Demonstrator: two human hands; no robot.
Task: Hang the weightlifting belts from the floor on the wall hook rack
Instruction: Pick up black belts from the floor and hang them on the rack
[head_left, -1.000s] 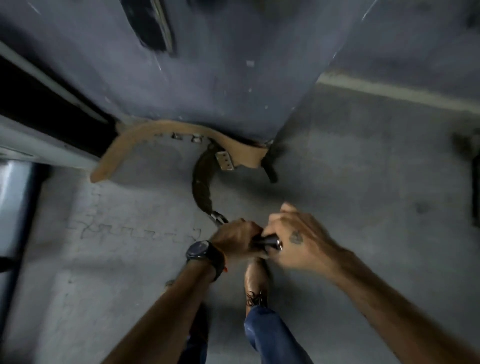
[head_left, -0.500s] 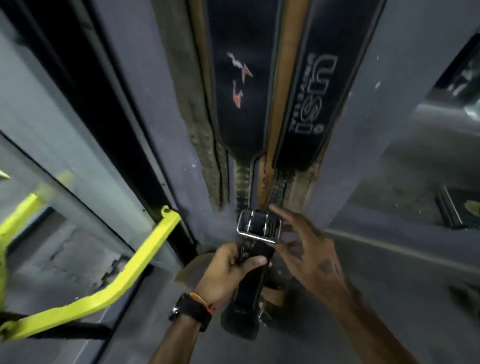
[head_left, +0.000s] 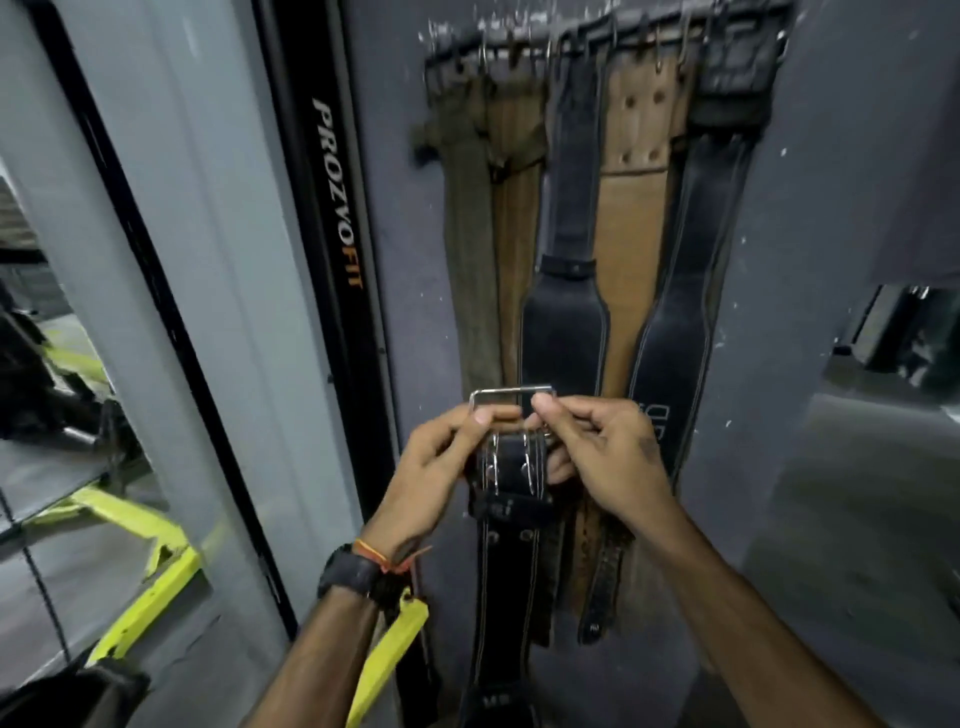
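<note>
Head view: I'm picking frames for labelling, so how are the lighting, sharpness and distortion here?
Head view: dim, even light; wide-angle bending curves the door frame at the left; the hands, left and right, and the buckle are fairly sharp; the hook rack at the top edge is soft and smeared; faint glare on the buckle.

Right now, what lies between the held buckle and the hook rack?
In the head view, only already-hung belts span between the buckle and the hook rack.
</note>
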